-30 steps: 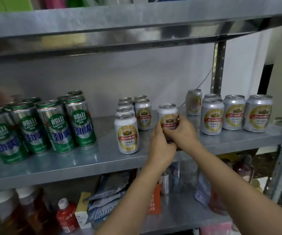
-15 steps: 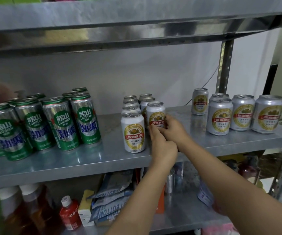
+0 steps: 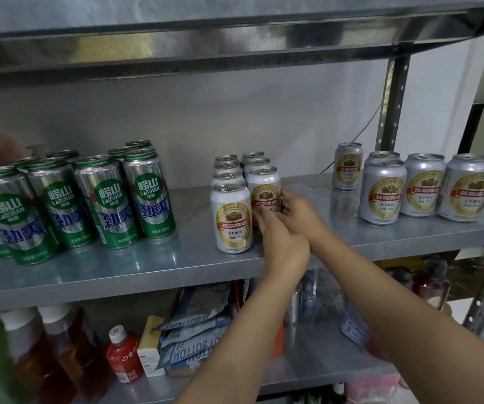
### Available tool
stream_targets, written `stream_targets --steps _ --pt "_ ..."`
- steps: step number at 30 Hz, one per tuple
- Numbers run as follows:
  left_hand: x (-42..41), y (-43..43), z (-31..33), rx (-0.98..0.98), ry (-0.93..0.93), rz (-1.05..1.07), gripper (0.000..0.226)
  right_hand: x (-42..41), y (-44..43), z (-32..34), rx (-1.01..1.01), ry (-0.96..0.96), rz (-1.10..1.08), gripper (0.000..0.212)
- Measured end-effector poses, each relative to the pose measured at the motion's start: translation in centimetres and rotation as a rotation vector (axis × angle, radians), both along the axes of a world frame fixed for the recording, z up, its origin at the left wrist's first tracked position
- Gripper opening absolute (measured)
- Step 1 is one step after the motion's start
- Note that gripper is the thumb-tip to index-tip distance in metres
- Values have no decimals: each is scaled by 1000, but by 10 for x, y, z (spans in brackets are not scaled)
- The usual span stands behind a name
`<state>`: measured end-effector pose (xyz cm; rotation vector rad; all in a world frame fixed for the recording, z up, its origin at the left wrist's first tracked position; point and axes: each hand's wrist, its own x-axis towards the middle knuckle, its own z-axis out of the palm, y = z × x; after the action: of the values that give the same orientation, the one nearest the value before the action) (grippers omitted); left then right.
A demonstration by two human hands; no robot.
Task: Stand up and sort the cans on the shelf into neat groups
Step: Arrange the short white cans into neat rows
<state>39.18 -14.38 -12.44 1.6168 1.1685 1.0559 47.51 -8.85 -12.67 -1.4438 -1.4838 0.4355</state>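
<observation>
On the metal shelf (image 3: 337, 237) stand three groups of upright cans. Tall green cans (image 3: 101, 199) fill the left. Short white-and-gold cans (image 3: 230, 217) form two rows in the middle. Several more silver-and-gold cans (image 3: 383, 191) stand at the right. My right hand (image 3: 299, 212) and my left hand (image 3: 281, 246) both grip one white can (image 3: 264, 191), which stands at the front of the middle group's right row, touching the can behind it. My fingers hide its lower part.
The upper shelf (image 3: 235, 39) hangs low overhead. A perforated post (image 3: 392, 91) rises at the back right. The lower shelf holds brown bottles (image 3: 60, 345), a red bottle (image 3: 124, 357), packets (image 3: 194, 336) and jars (image 3: 430, 284). Bare shelf lies between the middle and right groups.
Both hands have slid the white can leftward from the shelf's middle into the right row of the middle group. The other cans have stayed put.
</observation>
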Motion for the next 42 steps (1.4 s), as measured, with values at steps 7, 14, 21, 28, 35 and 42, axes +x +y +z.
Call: stream_targets --steps 7,14,21,28,35,42 --pt "5 -7 -7 37 -59 -15 84 7 -27 7 -44 267 13 70" --pt "63 -17 -8 146 -239 -171 75 68 -102 14 297 255 -306 45" --pt "118 7 0 224 -16 -189 78 115 -128 12 338 81 -577 31" --pt "135 25 5 225 102 -252 66 133 -107 4 185 72 -569 41" --pt "139 24 9 253 208 -205 56 137 -98 2 140 52 -540 46" --pt "91 6 6 285 206 -137 63 120 -99 9 100 35 -341 51"
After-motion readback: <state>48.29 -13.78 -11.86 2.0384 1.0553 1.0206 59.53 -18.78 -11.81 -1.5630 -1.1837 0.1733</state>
